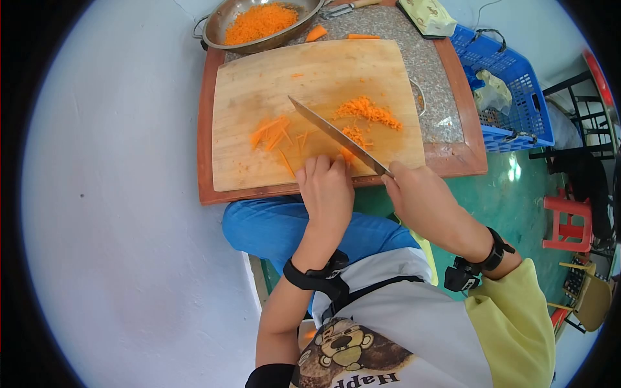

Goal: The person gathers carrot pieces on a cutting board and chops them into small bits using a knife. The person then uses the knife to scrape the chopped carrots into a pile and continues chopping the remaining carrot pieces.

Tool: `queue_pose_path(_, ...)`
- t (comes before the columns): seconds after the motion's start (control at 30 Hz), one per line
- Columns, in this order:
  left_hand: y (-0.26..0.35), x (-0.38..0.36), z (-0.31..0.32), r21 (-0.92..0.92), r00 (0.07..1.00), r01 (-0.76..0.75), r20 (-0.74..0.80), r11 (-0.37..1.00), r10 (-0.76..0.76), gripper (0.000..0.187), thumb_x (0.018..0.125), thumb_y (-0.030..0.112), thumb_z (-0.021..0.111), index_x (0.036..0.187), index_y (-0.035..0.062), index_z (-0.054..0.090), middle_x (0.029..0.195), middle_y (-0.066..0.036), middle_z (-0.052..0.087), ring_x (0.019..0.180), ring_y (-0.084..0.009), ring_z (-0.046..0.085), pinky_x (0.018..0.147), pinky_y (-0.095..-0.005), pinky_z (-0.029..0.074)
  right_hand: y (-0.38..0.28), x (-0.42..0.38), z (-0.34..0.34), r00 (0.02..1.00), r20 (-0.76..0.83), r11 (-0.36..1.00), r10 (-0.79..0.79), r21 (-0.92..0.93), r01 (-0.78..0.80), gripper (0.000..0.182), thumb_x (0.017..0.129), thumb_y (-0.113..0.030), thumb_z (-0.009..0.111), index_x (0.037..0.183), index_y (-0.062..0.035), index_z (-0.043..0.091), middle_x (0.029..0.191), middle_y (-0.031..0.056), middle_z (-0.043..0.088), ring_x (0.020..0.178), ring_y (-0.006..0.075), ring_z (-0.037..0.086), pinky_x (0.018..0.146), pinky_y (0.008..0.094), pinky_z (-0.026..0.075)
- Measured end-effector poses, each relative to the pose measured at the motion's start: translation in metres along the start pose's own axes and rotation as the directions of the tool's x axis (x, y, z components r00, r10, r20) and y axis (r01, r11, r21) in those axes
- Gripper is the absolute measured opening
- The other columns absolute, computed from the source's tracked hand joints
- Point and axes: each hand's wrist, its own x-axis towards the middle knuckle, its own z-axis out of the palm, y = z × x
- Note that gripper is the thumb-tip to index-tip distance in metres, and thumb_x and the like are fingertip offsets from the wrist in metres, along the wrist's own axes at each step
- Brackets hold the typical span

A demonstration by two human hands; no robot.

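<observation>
My right hand [416, 193] is closed round the handle of a kitchen knife [337, 134], whose long blade slants up and left across the wooden cutting board [259, 84]. Beside the blade, my left hand [325, 184] presses curled fingertips onto carrot strips at the board's near edge; most of what lies under them is hidden. Finely chopped carrot [369, 111] forms a small heap right of the blade. Thin carrot slices [270, 132] and a few loose sticks lie to its left.
A metal bowl [234, 44] of chopped carrot stands at the table's far left. Carrot chunks [316, 33] and a wooden-handled tool [349, 8] lie behind the board. Right of the table are a blue plastic basket [517, 61] and a red stool [568, 223]. A wall [129, 194] borders the left.
</observation>
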Motion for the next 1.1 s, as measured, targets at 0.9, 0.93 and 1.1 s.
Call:
queue_pose_path(0.9, -0.0036, 0.0006, 0.0048, 0.046, 0.997, -0.073, 0.018, 0.996, 0.073, 0.007, 0.070, 0.005, 0.058, 0.075, 0.0037, 0.062, 0.071, -0.007, 0.051, 0.077, -0.0237, 0.050, 0.070, -0.0350, 0.036, 0.0069, -0.0069, 0.0055, 0.998, -0.067, 0.999, -0.014, -0.044, 0.011, 0.020, 0.090, -0.016, 0.051, 0.081, 0.0018, 0.051, 0.060, 0.0224, 0.058, 0.057, 0.0396, 0.060, 0.050, 0.0447, 0.050)
queue_pose_path(0.93, -0.0035, 0.0008, 0.0051, 0.046, 0.997, -0.073, 0.018, 0.996, 0.072, 0.007, 0.070, 0.005, 0.058, 0.075, 0.0038, 0.062, 0.071, -0.007, 0.051, 0.077, -0.0237, 0.050, 0.070, -0.0348, 0.037, 0.0065, -0.0069, 0.0048, 0.998, -0.064, 0.999, -0.014, -0.045, 0.011, 0.020, 0.090, -0.016, 0.051, 0.081, 0.0018, 0.051, 0.060, 0.0224, 0.058, 0.057, 0.0396, 0.060, 0.050, 0.0447, 0.050)
queue_pose_path(1.1, -0.0022, 0.0021, 0.0031, 0.031, 0.998, -0.065, 0.027, 0.997, 0.064, 0.007, 0.069, 0.005, 0.058, 0.075, 0.0037, 0.062, 0.072, -0.007, 0.051, 0.077, -0.0237, 0.050, 0.071, -0.0345, 0.037, 0.0050, -0.0063, 0.0051, 0.999, -0.031, 0.999, -0.038, -0.034, 0.037, 0.020, 0.090, -0.015, 0.051, 0.081, 0.0026, 0.050, 0.062, 0.0228, 0.058, 0.059, 0.0398, 0.060, 0.051, 0.0453, 0.050)
